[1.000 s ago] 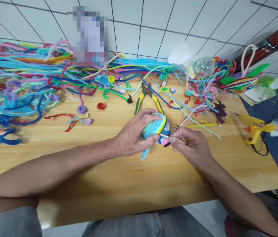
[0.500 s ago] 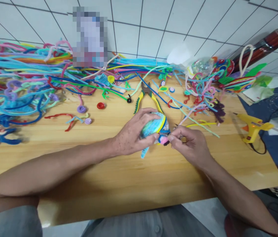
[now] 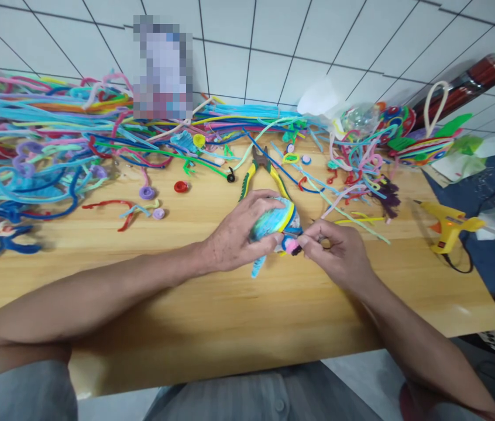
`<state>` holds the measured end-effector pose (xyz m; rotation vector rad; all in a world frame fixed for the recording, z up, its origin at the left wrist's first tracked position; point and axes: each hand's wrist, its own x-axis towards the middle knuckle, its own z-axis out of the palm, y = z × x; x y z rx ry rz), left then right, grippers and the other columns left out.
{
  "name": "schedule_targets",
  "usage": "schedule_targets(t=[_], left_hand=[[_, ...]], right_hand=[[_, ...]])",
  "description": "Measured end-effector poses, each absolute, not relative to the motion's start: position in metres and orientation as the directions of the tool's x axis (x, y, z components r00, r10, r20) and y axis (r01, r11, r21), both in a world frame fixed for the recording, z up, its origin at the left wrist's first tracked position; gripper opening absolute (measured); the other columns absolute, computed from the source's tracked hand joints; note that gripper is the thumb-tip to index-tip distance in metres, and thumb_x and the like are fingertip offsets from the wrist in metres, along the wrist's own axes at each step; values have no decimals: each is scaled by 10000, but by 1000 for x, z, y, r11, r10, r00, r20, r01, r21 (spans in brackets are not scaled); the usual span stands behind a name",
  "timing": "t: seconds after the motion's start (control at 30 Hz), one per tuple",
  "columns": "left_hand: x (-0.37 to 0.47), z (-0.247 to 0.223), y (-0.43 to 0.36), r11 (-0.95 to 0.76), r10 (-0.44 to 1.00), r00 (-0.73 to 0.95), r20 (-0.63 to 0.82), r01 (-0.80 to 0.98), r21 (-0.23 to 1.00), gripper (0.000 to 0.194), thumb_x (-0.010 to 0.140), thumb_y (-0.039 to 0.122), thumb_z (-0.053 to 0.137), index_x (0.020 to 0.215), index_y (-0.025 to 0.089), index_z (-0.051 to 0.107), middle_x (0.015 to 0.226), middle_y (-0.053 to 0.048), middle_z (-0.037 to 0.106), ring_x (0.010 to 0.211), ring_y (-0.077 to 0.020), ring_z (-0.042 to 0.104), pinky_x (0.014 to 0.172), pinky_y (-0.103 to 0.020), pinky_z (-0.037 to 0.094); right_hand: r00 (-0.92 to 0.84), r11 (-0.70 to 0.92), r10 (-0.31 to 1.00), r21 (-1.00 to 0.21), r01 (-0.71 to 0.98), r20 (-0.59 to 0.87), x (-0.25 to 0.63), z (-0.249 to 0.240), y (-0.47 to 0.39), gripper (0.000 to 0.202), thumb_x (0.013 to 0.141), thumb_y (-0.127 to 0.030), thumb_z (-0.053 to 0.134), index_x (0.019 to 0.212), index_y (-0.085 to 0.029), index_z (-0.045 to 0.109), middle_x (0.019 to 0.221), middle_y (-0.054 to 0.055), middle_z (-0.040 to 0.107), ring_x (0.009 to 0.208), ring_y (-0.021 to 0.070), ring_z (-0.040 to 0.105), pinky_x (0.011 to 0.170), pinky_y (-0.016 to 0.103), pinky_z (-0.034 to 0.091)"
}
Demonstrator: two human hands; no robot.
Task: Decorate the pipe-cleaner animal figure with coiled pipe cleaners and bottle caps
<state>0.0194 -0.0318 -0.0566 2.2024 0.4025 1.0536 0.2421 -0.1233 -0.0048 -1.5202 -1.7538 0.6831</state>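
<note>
My left hand (image 3: pixel 247 231) is closed around a rounded craft piece (image 3: pixel 276 222) wrapped in light-blue, yellow and dark-blue pipe cleaner. A blue tail-like strip (image 3: pixel 257 267) sticks out below it. On its right side sits a small round detail (image 3: pixel 290 245) in blue, pink and black. At that side my right hand (image 3: pixel 337 248) pinches with thumb and forefinger against the piece; what lies between the fingertips is too small to name. Just beyond the piece, yellow-green pliers (image 3: pixel 260 166) lie on the table with their handles spread toward me.
A large heap of pipe cleaners (image 3: pixel 32 158) covers the back left of the table (image 3: pixel 230 327). More cut pieces (image 3: pixel 357 169) lie at the right, near a finished colourful craft (image 3: pixel 427 143). A yellow glue gun (image 3: pixel 449 225) with a cord rests at the right edge.
The right fingertips have shifted slightly along the craft piece's right side, and the pink and black detail shows a little more. My left hand keeps its hold.
</note>
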Motion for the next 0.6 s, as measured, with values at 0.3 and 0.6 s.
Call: schedule_targets(t=[0.3, 0.6], left_hand=[[18, -47, -19, -700, 499, 707, 501, -12, 714, 466, 1007, 400, 650, 1430, 235, 544, 1433, -162, 620, 1426, -313, 557, 1214, -543, 469], [21, -30, -14, -576, 606, 724, 330, 113, 809, 418, 957, 402, 679, 1313, 207, 579, 1324, -108, 646, 1226, -257, 637, 1112, -417, 521]], right_hand=[[8, 80, 994, -785, 615, 108, 245, -5, -117, 246, 891, -324, 703, 664, -239, 659, 581, -17, 663, 549, 135, 543, 547, 270, 406], [-1, 67, 997, -830, 554, 80, 244, -8, -109, 212, 867, -324, 647, 685, -219, 673, 558, -40, 603, 528, 112, 470, 524, 263, 343]])
